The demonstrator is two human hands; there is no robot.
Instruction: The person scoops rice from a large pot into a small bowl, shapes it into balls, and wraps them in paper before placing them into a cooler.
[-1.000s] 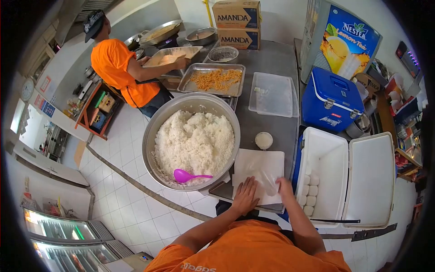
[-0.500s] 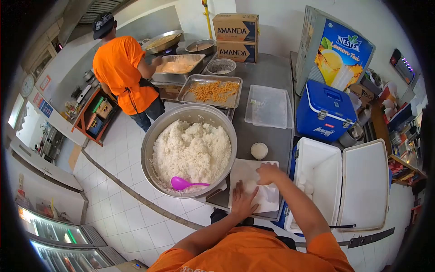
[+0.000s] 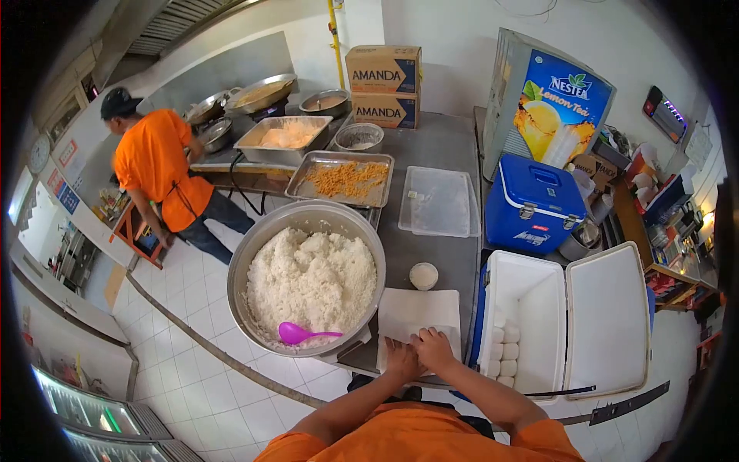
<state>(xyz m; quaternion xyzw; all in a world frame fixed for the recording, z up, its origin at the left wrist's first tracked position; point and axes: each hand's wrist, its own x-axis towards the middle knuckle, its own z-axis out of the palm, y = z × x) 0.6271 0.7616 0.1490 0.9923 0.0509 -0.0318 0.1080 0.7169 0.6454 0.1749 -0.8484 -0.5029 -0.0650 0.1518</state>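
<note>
A white sheet of paper (image 3: 419, 312) lies on the metal table beside the big rice pot. At its near edge, my left hand (image 3: 402, 360) and my right hand (image 3: 433, 348) are side by side, fingers curled down and closed on the paper. Whatever is under my fingers is hidden. Just beyond the sheet stands a small white cup (image 3: 423, 276). To the left, the large metal pot (image 3: 240, 304) holds a heap of white rice (image 3: 312, 277), with a purple ladle (image 3: 296, 333) resting on it.
An open white cooler (image 3: 531, 308) with several white wrapped bundles (image 3: 506, 350) stands at right, below a blue cooler (image 3: 535, 204). Further back are a tray of orange bits (image 3: 339, 199), clear plastic lids (image 3: 437, 200) and cardboard boxes (image 3: 382, 85). A co-worker (image 3: 165, 169) stands at left.
My hands have drawn together at the paper's near edge; my left fingers, spread before, are now curled. The co-worker has turned and moved left, away from the deep tray. The view has shifted slightly.
</note>
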